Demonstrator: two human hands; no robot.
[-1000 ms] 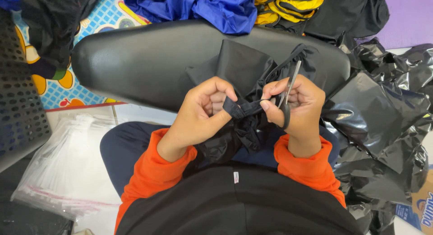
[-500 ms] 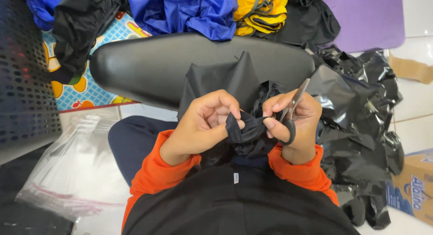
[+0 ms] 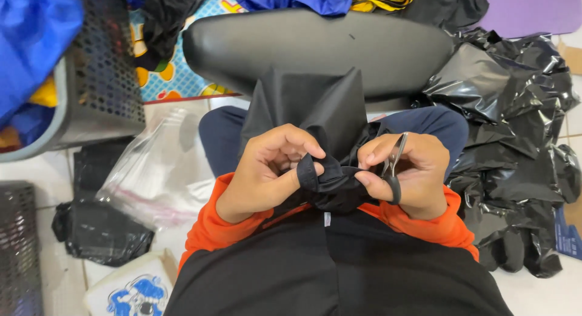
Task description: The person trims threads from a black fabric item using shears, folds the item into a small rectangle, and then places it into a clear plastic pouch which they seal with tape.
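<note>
A black garment [image 3: 315, 107] lies over my lap, bunched between both hands. My left hand [image 3: 270, 167] pinches a folded black edge of it between thumb and fingers. My right hand [image 3: 409, 173] grips the same edge from the other side and also holds small metal thread snips [image 3: 394, 164] with a black loop handle, blades pointing up. The two hands almost touch over the fabric fold [image 3: 330, 173]. Orange sleeves cover both wrists.
A black padded stool seat [image 3: 315, 43] stands just beyond my knees. Crumpled black plastic bags [image 3: 515, 128] pile at the right. A grey mesh basket [image 3: 97, 85] with blue cloth sits at the left, with clear plastic bags [image 3: 151, 176] on the floor.
The view has shifted so the stool and hands sit further right and lower. Both hands stay on the black fabric, with the fold drawn closer to my body.
</note>
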